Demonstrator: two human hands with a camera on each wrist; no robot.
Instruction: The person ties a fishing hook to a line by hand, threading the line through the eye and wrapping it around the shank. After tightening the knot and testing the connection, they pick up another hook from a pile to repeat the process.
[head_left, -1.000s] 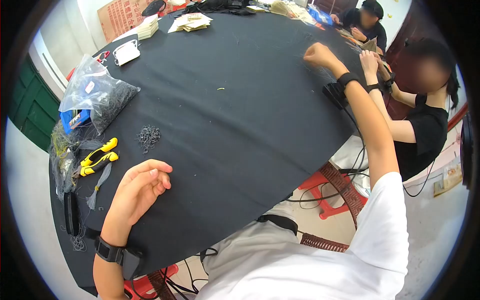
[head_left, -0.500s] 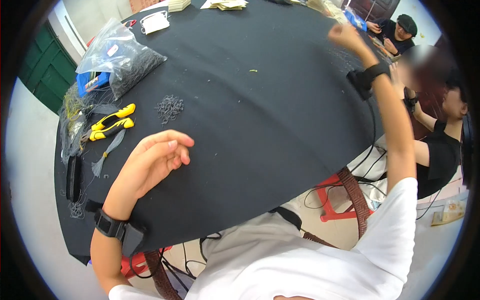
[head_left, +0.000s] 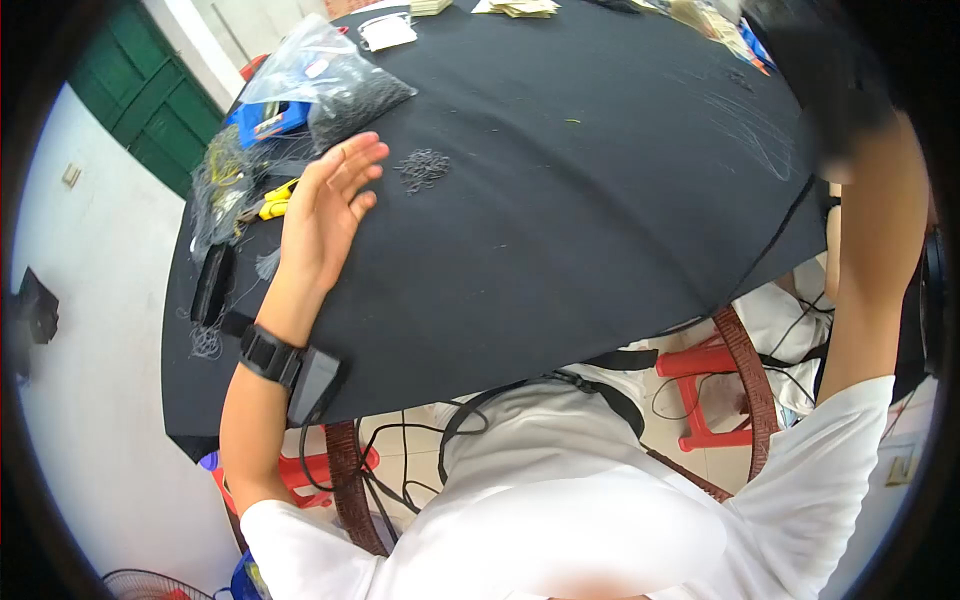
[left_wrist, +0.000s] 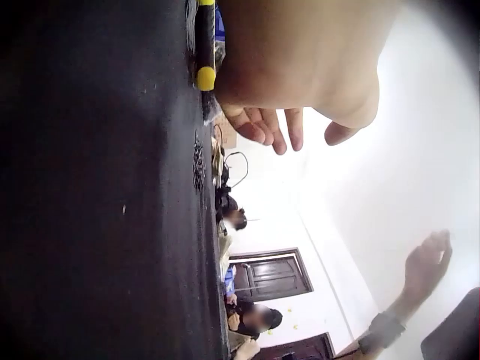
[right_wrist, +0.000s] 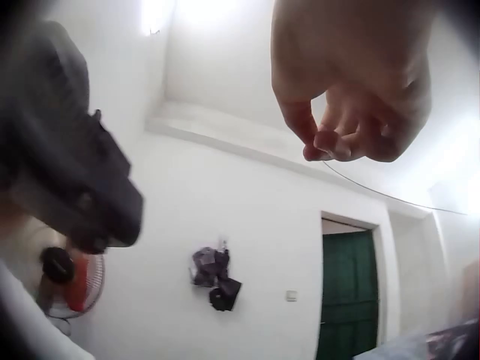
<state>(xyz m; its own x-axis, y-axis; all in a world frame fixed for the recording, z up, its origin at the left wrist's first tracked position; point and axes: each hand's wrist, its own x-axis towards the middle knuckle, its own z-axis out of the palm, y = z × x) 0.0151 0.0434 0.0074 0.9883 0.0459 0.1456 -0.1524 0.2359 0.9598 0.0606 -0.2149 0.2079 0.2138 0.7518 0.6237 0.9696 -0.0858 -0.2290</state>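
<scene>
High above the black tabletop (head_left: 600,230) the right hand (right_wrist: 352,82) is now held, raised from the far edge where it was a second ago, and a thin line (right_wrist: 382,193) is pinched between its thumb and fingertips, so a length is judged to be drawn out. The line is seen as a fine, taut strand slanting away from the fingers. The left hand (head_left: 325,215), curled before, is spread open beside a heap of dark wire pieces (head_left: 424,168), with nothing gripped.
</scene>
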